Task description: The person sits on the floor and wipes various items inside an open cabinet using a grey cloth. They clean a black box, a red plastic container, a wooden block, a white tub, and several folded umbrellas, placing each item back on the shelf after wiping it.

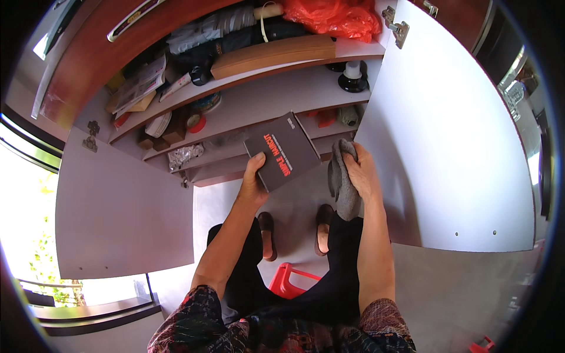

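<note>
Cabinet (271,89), 12 o'clock: stocked. Right door (450,135), between 2 and 3 o'clock: open; a wide reach could knock it. Dark box (283,154), near centre, toward 12 o'clock: your left hand (253,181) pinches its left edge; that one-sided hold could let it tip. Grey cloth (348,202), 3 o'clock: bunched in your right hand (364,173); loose folds could catch the box.

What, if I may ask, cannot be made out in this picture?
Left hand: head view, most fingers hidden behind the dark box.
Box's inside: head view, hidden by its cover.
Red stool: head view, partly hidden by the black trousers.
Red plastic bag: head view, cut off by the upper edge.
</note>
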Tool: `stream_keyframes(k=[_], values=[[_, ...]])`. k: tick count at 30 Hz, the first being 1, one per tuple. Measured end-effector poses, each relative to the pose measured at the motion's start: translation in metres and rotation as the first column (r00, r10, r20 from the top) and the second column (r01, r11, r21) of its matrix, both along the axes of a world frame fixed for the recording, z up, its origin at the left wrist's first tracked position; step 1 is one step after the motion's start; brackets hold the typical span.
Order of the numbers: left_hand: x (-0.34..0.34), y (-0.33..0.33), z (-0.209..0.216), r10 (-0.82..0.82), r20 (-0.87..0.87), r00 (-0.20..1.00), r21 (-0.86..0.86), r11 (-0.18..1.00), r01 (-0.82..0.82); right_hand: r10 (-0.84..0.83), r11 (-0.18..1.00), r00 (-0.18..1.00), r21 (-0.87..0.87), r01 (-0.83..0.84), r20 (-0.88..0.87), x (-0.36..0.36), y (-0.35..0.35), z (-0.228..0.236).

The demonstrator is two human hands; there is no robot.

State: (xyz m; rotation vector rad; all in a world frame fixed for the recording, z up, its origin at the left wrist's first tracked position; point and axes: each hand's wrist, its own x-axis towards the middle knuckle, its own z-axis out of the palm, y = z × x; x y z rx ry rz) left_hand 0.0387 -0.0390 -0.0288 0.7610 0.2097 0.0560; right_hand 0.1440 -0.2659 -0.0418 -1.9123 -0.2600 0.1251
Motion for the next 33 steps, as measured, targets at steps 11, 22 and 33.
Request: stream_keyframes(k=[11,22,33], values=[[0.087,-0.029,0.025,0.154,-0.239,0.959,0.109,0.985,-0.131,0.077,0.995,0.996,0.062,-0.08,0.054,-0.01,-0.005,0.006],[0.166,-0.046,0.05,0.344,-0.293,0.892,0.04,0.936,-0.348,0.156,0.982,0.988,0.103,-0.156,0.007,-0.015,0.001,0.016],[0.15,-0.036,0.034,0.428,-0.121,0.896,0.518,0.797,-0.311,0.171,0.98,0.985,0.098,-0.172,0.021,-0.017,0.0,0.017]])
